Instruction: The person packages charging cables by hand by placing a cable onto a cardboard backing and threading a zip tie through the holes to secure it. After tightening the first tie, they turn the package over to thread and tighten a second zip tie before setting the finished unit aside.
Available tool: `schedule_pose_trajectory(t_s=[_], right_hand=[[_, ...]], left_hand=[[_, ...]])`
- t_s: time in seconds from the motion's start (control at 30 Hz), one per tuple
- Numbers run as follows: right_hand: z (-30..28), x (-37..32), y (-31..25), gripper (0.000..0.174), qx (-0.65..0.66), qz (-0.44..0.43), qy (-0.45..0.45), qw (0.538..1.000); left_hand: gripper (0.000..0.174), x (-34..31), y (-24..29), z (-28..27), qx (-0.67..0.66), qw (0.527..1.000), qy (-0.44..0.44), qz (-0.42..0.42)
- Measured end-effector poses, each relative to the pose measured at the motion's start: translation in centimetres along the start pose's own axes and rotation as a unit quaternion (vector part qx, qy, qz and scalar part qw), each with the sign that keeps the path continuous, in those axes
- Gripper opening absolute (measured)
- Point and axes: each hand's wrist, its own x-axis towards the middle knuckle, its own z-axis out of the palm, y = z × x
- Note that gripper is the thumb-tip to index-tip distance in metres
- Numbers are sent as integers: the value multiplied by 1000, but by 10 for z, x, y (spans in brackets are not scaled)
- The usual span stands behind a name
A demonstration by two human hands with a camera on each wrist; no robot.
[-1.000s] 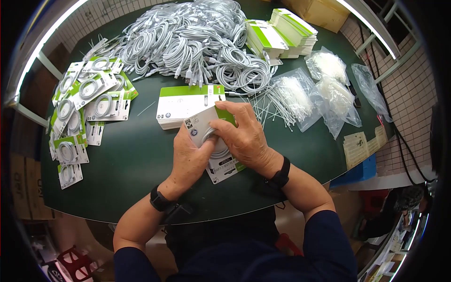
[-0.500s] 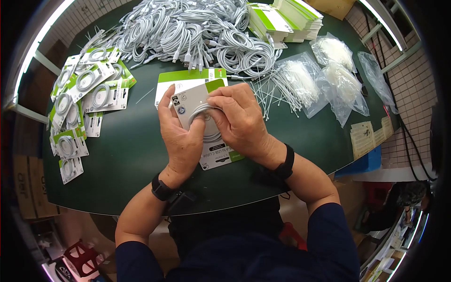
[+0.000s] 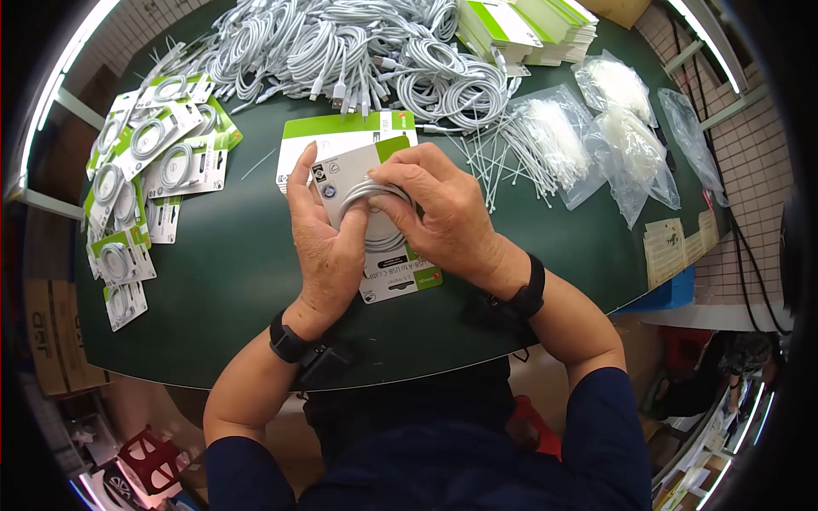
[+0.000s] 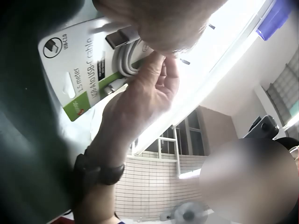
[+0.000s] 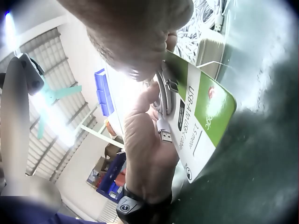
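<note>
Over the green table, my left hand holds a white and green packaging card from its left side. Its thumb presses on a coiled grey-white USB cable lying against the card's front. From the right, my right hand pinches the upper part of the coil between thumb and fingers. In the right wrist view a USB-A plug hangs beside the card's printed face. The left wrist view shows the card's hang-hole end with the plugs close to it. Part of the coil is hidden behind my fingers.
A stack of cards lies just beyond my hands. Behind it rises a heap of coiled cables, with more card stacks at back right. Carded cables pile up left. Bags of white ties and loose ties sit right.
My left fingers have spread up along the card's left edge. My right hand has shifted from the card's top edge down to the coil, which now shows more above the left thumb.
</note>
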Motion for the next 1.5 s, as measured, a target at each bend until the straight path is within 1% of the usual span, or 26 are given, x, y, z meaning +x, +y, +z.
schedule_pose_trajectory(t_s=[0.1, 0.13, 0.23, 0.27, 0.37, 0.4, 0.5, 0.67, 0.8, 0.9, 1.0, 1.03, 1.07, 1.13, 1.17, 1.27, 1.33, 1.43, 1.5], right_hand=[[1, -3, 3, 27, 23, 12, 8, 1000], [-1, -3, 5, 27, 29, 10, 11, 999], [-4, -5, 8, 26, 40, 12, 17, 999], [-4, -6, 7, 25, 43, 15, 15, 999], [-4, -9, 6, 24, 48, 20, 11, 999], [-4, -9, 6, 24, 54, 14, 17, 998], [-4, -10, 7, 24, 67, -2, 21, 998], [-5, -13, 7, 24, 76, 2, 16, 997], [-11, -10, 7, 25, 77, -2, -8, 997], [-14, -5, 4, 27, 80, -11, -23, 996], [-14, -6, -7, 28, 41, -4, 55, 998], [-18, -6, -11, 28, 41, -1, 57, 998], [-26, -3, -16, 30, -22, -50, 52, 997], [-37, 2, -22, 34, -145, -155, 38, 976], [-34, 1, -23, 34, -142, -161, 35, 976], [-20, -8, -23, 33, -142, -125, -100, 977], [-15, -10, -17, 32, -159, -138, -112, 971], [-12, -11, -12, 29, -192, -164, -135, 958], [-9, -11, -13, 26, -202, -174, -137, 954]], left_hand=[[66, 0, 14, 2, -34, 997, -1, -74], [66, 3, 19, -1, -34, 996, -1, -79], [47, 21, 31, -25, -7, 970, -144, -194], [47, 23, 30, -31, -5, 969, -147, -199], [32, 26, 29, -40, 34, 950, -166, -261], [32, 25, 30, -40, 32, 950, -166, -261], [37, 24, 36, -39, -88, 928, -176, -317], [39, 18, 39, -25, -116, 930, -148, -315], [37, 11, 36, -17, -101, 948, -118, -278], [33, 11, 39, -18, -10, 964, -145, -221], [31, 12, 41, -20, -38, 967, -130, -215], [30, 14, 40, -20, -52, 969, -123, -210], [30, 15, 39, -22, -52, 968, -123, -211], [29, 20, 37, -26, -61, 974, -89, -198], [29, 22, 37, -28, -66, 977, -69, -189], [28, 24, 37, -31, -54, 979, -73, -184], [28, 23, 36, -32, -53, 978, -75, -186], [29, 23, 34, -32, -13, 976, -95, -195], [30, 22, 34, -30, -24, 977, -86, -193]])
